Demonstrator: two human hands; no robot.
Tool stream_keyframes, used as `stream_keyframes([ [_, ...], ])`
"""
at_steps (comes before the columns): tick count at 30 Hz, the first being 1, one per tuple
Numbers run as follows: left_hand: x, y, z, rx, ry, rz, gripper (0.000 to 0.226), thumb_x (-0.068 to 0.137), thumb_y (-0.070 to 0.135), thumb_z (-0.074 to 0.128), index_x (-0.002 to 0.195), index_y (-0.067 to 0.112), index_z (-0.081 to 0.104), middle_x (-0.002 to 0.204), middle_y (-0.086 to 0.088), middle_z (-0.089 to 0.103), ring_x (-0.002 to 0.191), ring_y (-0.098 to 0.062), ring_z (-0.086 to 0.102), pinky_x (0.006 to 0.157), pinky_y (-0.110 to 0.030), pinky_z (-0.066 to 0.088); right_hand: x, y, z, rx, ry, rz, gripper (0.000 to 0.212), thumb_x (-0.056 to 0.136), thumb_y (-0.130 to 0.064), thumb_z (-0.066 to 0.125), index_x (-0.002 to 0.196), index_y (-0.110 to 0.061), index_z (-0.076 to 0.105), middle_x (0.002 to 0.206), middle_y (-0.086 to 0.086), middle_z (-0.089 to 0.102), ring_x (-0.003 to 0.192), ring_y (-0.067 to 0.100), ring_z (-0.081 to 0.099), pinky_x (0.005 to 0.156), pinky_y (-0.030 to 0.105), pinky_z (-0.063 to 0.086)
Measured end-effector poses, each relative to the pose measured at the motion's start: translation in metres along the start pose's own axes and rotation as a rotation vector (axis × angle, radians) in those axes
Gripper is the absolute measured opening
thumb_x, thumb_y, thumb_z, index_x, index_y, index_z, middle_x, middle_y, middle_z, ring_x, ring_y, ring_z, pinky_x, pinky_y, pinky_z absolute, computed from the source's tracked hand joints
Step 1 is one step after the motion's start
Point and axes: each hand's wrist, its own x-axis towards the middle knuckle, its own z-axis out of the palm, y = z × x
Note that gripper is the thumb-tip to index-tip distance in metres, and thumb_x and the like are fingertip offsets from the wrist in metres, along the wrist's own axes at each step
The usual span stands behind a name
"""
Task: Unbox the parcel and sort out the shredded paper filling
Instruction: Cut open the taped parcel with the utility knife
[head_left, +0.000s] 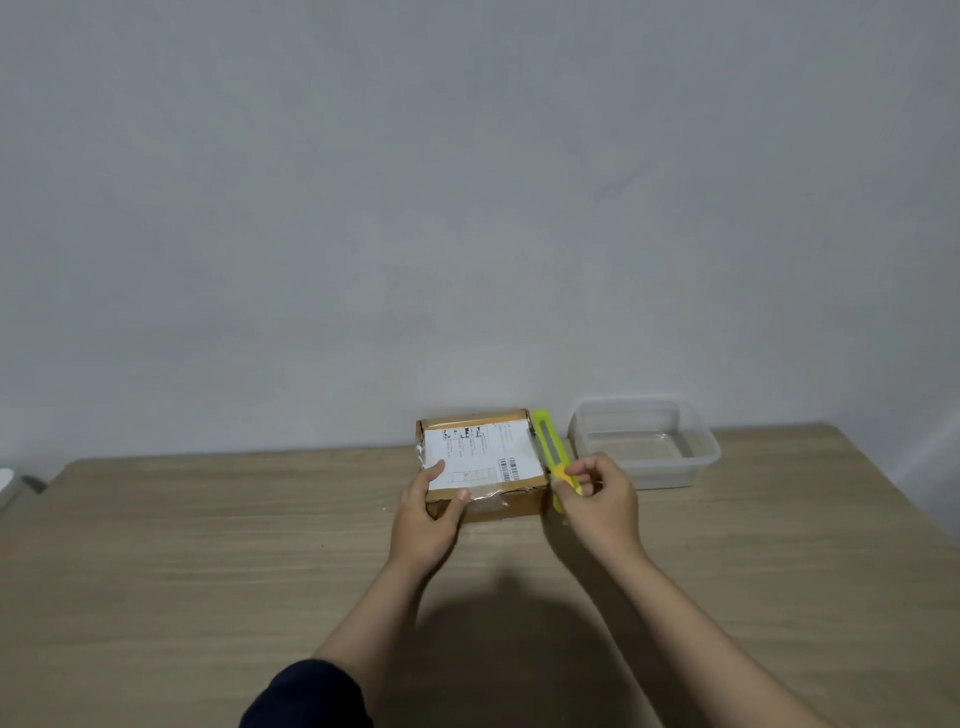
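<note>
Hands frame a flat brown cardboard parcel with white shipping label on the wooden worktop: left hand grips its near corner, right hand pinches a yellow-green utility knife lying just beside it. A slipping blade could nick the bracing fingers. Farther right, a clear plastic tub waits.

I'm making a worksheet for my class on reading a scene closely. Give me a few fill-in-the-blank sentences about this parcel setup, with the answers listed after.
1. The left hand holds the near corner of the cardboard ____.
2. The right hand pinches a utility knife whose casing is ____.
3. The clear plastic container stands to the ____ of the parcel.
4. The white label on the parcel's top bears a printed ____.

Answers: parcel; yellow; right; barcode
</note>
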Motion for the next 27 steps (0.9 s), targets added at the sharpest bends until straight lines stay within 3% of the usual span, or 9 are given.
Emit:
stream_keyframes([
  [2,0.0,0.001,-0.001,-0.005,-0.005,-0.004,0.044,0.081,0.032,0.071,0.118,0.042,0.05,0.131,0.003,0.055,0.121,-0.014,0.051,0.098,-0.027,0.043,0.008,-0.003,0.017,-0.001,-0.001,-0.006,0.019,0.071,-0.002,0.071,0.071,-0.015,0.057,0.067,-0.006,0.056,0.064,0.01,0.052,0.058,0.013,0.042],
  [6,0.0,0.001,-0.002,-0.011,-0.022,-0.003,0.045,0.081,0.028,0.071,0.12,0.036,0.051,0.131,0.002,0.054,0.121,-0.014,0.051,0.087,-0.013,0.041,0.021,0.006,0.043,-0.23,-0.062,0.034,0.015,0.07,-0.014,0.067,0.073,-0.02,0.053,0.071,-0.007,0.054,0.077,0.022,0.057,0.062,0.027,0.043],
  [9,0.0,-0.001,-0.004,-0.002,-0.032,0.021,0.045,0.081,0.031,0.071,0.121,0.038,0.051,0.131,0.003,0.054,0.12,-0.014,0.051,0.09,-0.017,0.043,0.028,0.019,0.05,-0.409,-0.067,0.012,0.016,0.073,-0.025,0.064,0.078,-0.025,0.05,0.095,0.0,0.053,0.102,0.025,0.047,0.083,0.036,0.044],
  [12,0.002,-0.004,-0.009,0.027,-0.046,0.036,0.051,0.075,0.048,0.068,0.121,0.046,0.049,0.131,0.006,0.055,0.122,-0.012,0.05,0.101,-0.035,0.045,0.033,0.031,0.049,-0.318,-0.215,-0.025,0.032,0.082,-0.025,0.06,0.113,-0.026,0.053,0.123,0.004,0.048,0.119,0.023,0.042,0.101,0.037,0.038],
  [14,0.001,-0.004,-0.01,0.044,-0.056,0.028,0.055,0.073,0.052,0.066,0.125,0.046,0.047,0.132,0.008,0.055,0.122,-0.01,0.051,0.102,-0.036,0.045,0.03,0.033,0.048,-0.194,-0.356,-0.037,0.046,0.091,-0.023,0.052,0.135,-0.028,0.041,0.14,-0.002,0.045,0.129,0.018,0.041,0.106,0.032,0.035],
  [18,-0.005,0.005,-0.008,0.1,-0.048,0.072,0.062,0.087,0.03,0.065,0.142,0.029,0.036,0.145,0.009,0.042,0.127,-0.001,0.039,0.098,-0.017,0.034,0.024,0.028,0.047,-0.164,-0.388,-0.025,0.051,0.095,-0.023,0.046,0.144,-0.028,0.031,0.149,-0.008,0.037,0.135,0.01,0.035,0.104,0.021,0.027],
  [21,-0.019,0.012,-0.009,0.149,-0.037,0.082,0.064,0.088,0.028,0.063,0.145,0.027,0.032,0.148,0.007,0.039,0.129,-0.004,0.04,0.095,-0.015,0.032,0.011,0.022,0.035,-0.169,-0.4,-0.009,0.052,0.095,-0.023,0.048,0.143,-0.029,0.032,0.146,-0.01,0.04,0.13,0.006,0.037,0.101,0.018,0.028],
  [25,-0.065,0.016,-0.015,0.186,-0.025,0.063,0.064,0.086,0.031,0.066,0.143,0.03,0.037,0.139,0.003,0.052,0.111,-0.007,0.057,0.074,-0.003,0.038,-0.022,0.021,0.007,-0.143,-0.416,-0.005,0.051,0.093,-0.022,0.053,0.141,-0.032,0.036,0.133,-0.015,0.046,0.118,0.003,0.045,0.092,0.013,0.036],
  [27,-0.088,0.014,-0.017,0.179,-0.024,0.059,0.064,0.084,0.031,0.068,0.141,0.032,0.039,0.126,-0.014,0.061,0.108,-0.02,0.062,0.074,-0.012,0.047,-0.044,0.02,-0.01,-0.122,-0.408,0.015,0.051,0.093,-0.02,0.053,0.141,-0.031,0.037,0.128,-0.018,0.046,0.111,0.0,0.048,0.08,0.002,0.039],
])
